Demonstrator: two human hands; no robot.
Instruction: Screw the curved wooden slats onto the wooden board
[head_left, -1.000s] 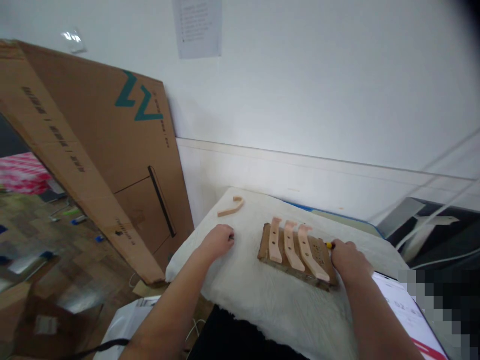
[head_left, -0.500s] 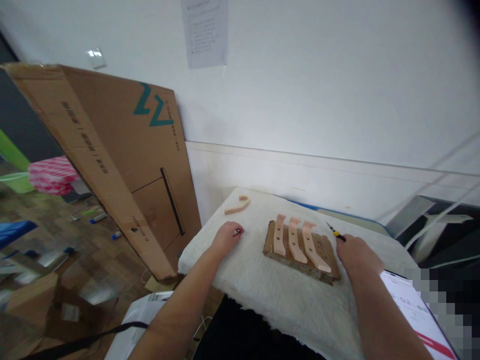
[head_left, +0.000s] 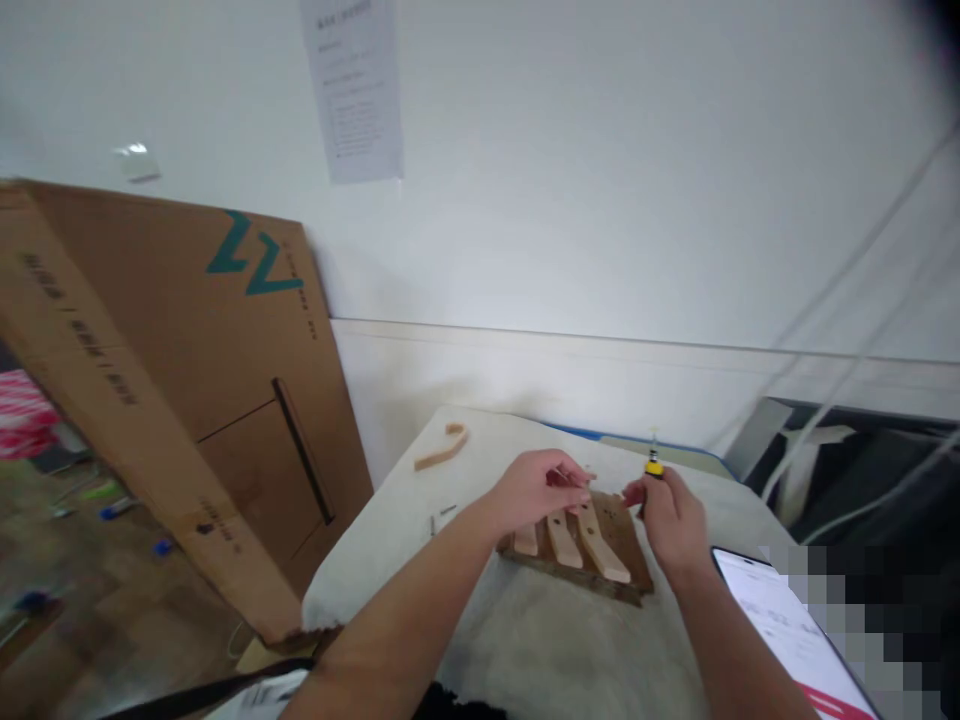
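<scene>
**Two hands meet above a slatted wooden board**

The fingers [head_left: 576, 478] of the left hand [head_left: 534, 490] are drawn together, thumb against fingertips, just over the far ends of three pale wooden strips [head_left: 571, 535]. Whether something small sits between them cannot be told. The right hand [head_left: 673, 515], close beside it to the right, curls its fingers around a screwdriver [head_left: 654, 466] with a yellow band, whose tip stands up above the knuckles.

The strips lie side by side on a brown wooden board [head_left: 626, 535], directly under and in front of both hands, a little right of the frame's centre. The board rests on a white cloth [head_left: 517, 640] covering the bench.

Left of the left hand, two small metal bits [head_left: 439, 518] lie on the cloth. Farther back sits a curved wooden piece [head_left: 442, 447]. A phone [head_left: 772, 610] lies at lower right, and a large cardboard box [head_left: 150, 330] leans against the wall at left.
</scene>
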